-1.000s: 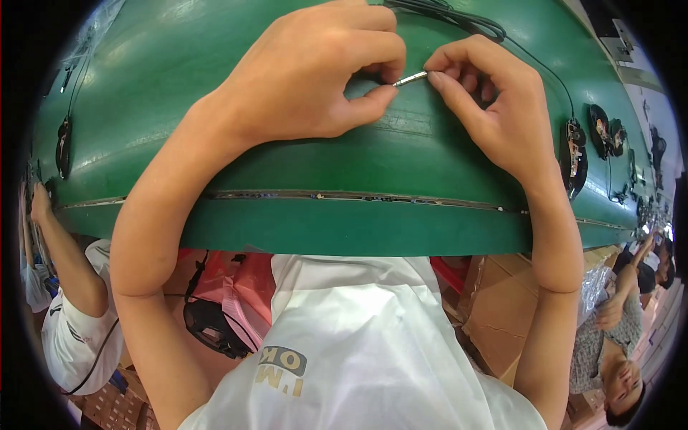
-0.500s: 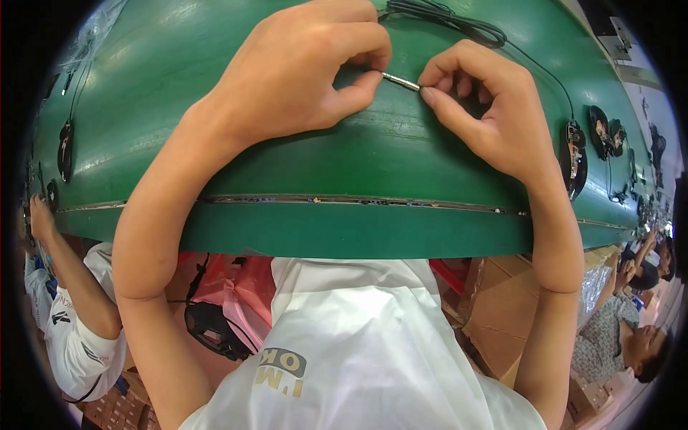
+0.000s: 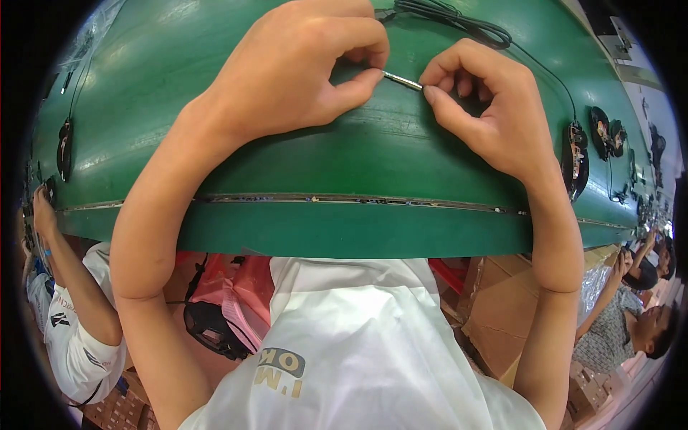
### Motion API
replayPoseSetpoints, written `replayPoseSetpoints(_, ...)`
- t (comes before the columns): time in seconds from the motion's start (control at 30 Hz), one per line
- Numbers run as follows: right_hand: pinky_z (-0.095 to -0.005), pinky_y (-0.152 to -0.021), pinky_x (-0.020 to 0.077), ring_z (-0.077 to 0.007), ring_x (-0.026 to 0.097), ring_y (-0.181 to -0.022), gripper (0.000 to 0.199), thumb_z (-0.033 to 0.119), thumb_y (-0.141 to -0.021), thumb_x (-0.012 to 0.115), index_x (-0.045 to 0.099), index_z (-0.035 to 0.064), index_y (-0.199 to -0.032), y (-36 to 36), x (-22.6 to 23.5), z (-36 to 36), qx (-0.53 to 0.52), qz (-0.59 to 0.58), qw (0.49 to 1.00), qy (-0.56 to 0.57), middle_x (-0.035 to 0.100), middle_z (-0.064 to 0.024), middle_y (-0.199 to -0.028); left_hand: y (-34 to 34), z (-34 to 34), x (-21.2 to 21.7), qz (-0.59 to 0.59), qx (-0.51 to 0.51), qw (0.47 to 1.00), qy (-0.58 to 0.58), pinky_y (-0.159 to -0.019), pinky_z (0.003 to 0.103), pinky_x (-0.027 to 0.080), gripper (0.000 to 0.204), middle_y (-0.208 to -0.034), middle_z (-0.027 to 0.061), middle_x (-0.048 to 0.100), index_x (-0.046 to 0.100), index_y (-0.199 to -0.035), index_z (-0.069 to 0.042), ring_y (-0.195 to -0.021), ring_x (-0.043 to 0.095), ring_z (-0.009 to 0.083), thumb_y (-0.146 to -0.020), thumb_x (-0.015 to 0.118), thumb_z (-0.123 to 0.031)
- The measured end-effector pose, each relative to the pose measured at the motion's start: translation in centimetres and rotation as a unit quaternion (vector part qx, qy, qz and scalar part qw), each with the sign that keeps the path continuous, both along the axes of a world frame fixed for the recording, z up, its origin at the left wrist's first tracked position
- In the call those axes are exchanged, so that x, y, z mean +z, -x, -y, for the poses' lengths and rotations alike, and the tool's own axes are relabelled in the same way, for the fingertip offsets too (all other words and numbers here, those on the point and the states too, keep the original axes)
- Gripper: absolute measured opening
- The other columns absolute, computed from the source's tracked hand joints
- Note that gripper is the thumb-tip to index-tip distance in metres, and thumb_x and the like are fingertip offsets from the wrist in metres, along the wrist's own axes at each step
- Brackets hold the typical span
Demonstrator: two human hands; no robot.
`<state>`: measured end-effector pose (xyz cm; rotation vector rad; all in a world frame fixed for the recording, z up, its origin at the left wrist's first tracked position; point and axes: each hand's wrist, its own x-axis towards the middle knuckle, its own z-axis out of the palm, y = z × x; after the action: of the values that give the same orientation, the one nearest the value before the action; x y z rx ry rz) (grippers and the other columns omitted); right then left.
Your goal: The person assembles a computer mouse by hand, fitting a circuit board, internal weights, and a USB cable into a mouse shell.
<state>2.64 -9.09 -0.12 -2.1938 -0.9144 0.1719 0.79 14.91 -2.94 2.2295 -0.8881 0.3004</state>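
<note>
head | both hands' fingers pinch metal pin [image 3: 403,80] | black cable [image 3: 459,21] behind, green belt [image 3: 322,165]

Lighting: we note bright, even overhead light; soft sheen on the green tabletop [image 3: 301,143]; faint shadows under the hands. Quality: we find sharp centre focus, strong fisheye bending, black vignette, washed-out glare upper right.

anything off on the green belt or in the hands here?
Nothing stands out. Both hands pinch a thin silver pin between them, left hand and right hand, over the green belt. A black cable lies coiled beyond the hands, and dark parts sit spaced along the belt.
</note>
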Motion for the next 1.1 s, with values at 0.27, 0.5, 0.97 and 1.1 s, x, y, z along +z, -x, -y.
replayPoseSetpoints(0.27, -0.0211, -0.063, 0.0391, -0.0098, 0.045, -0.067, 0.011, 0.001, -0.076, 0.07, 0.068, 0.0045, -0.086, -0.06, 0.0, -0.19, 0.008, 0.003, 1.0, 0.002, 0.059, 0.002, -0.073, 0.09, -0.2, -0.09, -0.001, -0.006, 1.0, 0.001, -0.067, 0.03, 0.049, 0.01, -0.083, 0.0074, 0.06, 0.064, -0.081, -0.005, -0.072, 0.056, 0.024, -0.075, 0.072, -0.004)
replayPoseSetpoints(0.5, -0.0209, -0.063, 0.0391, -0.0095, 0.045, -0.067, 0.012, 0.001, -0.075, 0.07, 0.068, 0.0047, -0.086, -0.16, -0.33, -0.25, 0.006, 0.001, 1.0, 0.001, 0.058, 0.0022, -0.073, 0.16, -0.34, -0.48, -0.006, -0.011, 1.0, 0.003, -0.068, 0.03, 0.049, 0.01, -0.083, 0.0077, 0.06, 0.064, -0.081, -0.005, -0.073, 0.056, 0.024, -0.075, 0.072, -0.003)
replayPoseSetpoints(0.97, -0.0195, -0.062, 0.0375, -0.0076, 0.043, -0.066, 0.003, 0.001, -0.079, 0.07, 0.067, 0.003, -0.08, -0.15, -0.1, -0.65, 0.003, -0.053, 0.999, 0.003, 0.058, 0.0033, -0.072, 0.44, -0.34, -0.61, -0.003, -0.026, 1.0, 0.015, -0.067, 0.03, 0.048, 0.01, -0.083, 0.0072, 0.06, 0.064, -0.082, -0.005, -0.072, 0.056, 0.0232, -0.075, 0.071, -0.002)
replayPoseSetpoints(1.1, -0.0191, -0.062, 0.0371, -0.0069, 0.042, -0.066, 0.004, 0.002, -0.081, 0.07, 0.067, 0.0025, -0.079, -0.29, 0.19, -0.76, -0.003, -0.067, 0.998, 0.017, 0.058, 0.0038, -0.072, 0.51, -0.26, -0.73, -0.005, -0.025, 1.0, 0.016, -0.066, 0.03, 0.048, 0.01, -0.083, 0.0069, 0.059, 0.064, -0.081, -0.005, -0.072, 0.055, 0.0231, -0.075, 0.071, -0.001)
